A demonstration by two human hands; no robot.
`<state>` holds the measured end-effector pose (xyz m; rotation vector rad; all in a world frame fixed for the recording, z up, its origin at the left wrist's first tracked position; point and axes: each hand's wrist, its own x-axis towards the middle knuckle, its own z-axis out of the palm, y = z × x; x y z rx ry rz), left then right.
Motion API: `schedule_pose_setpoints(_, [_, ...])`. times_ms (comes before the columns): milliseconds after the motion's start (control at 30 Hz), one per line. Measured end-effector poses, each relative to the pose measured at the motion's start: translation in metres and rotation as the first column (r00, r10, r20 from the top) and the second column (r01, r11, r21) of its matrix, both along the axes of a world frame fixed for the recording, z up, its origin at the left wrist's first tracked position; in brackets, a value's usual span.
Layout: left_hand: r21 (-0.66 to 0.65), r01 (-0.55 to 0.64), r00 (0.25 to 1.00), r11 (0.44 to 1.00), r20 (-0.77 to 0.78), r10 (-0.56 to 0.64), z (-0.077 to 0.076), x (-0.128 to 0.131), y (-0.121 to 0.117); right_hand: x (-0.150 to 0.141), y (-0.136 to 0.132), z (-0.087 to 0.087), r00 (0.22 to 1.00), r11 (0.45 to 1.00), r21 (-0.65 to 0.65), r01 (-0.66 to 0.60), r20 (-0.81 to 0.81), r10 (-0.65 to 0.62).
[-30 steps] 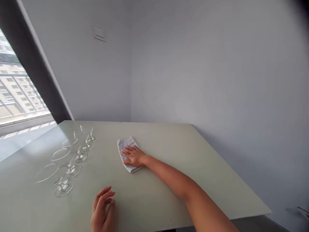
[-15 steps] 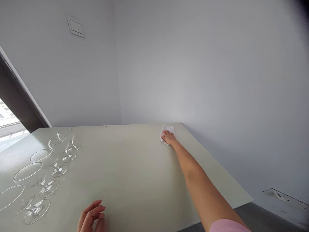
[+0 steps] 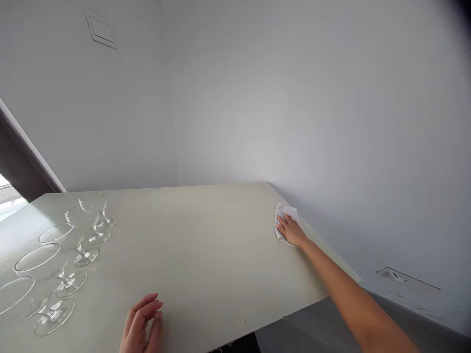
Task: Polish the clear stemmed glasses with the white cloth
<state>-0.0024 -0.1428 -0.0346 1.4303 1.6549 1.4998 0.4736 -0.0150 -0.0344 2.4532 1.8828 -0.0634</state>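
My right hand lies flat on a folded white cloth, fingers spread and pressing it against the tabletop near the right edge. Close to the front of the table, my left hand is loosely curled, with the thumb apart from the fingers and nothing visible in it. The pale, smooth table extends under both hands. Left of my left hand stand several clear stemmed glasses, the nearest glass partly cut off by the frame and the farthest glass toward the back edge.
Grey-white walls meet in a corner behind the table. A switch plate is on the back wall, and a socket plate sits low on the right wall. A dark frame borders a bright window at far left.
My right hand has slid the cloth from near the far right corner toward me along the right edge. My left hand has barely moved. The view has shifted slightly to the right.
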Motion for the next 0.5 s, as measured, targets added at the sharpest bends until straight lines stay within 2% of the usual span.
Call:
schedule_pose_setpoints(133, [0.006, 0.045, 0.998, 0.999, -0.050, -0.045, 0.001, -0.003, 0.001, -0.023, -0.050, -0.007, 0.994, 0.993, 0.051, -0.108, 0.003, 0.108])
schedule_pose_setpoints(233, [-0.032, 0.069, 0.997, 0.997, -0.037, -0.070, 0.004, -0.002, 0.000, -0.046, -0.073, -0.012, 0.974, 0.969, 0.102, -0.223, -0.006, 0.225])
schedule_pose_setpoints(333, [-0.096, 0.103, 0.994, 0.990, 0.044, -0.100, 0.009, -0.002, 0.002, -0.070, -0.079, -0.016, 0.928, 0.921, 0.128, -0.367, -0.014, 0.372])
schedule_pose_setpoints(500, [-0.173, 0.167, 0.963, 0.971, 0.239, -0.123, 0.021, -0.007, 0.015, -0.115, -0.060, -0.015, 0.825, 0.821, 0.125, -0.558, -0.025, 0.565])
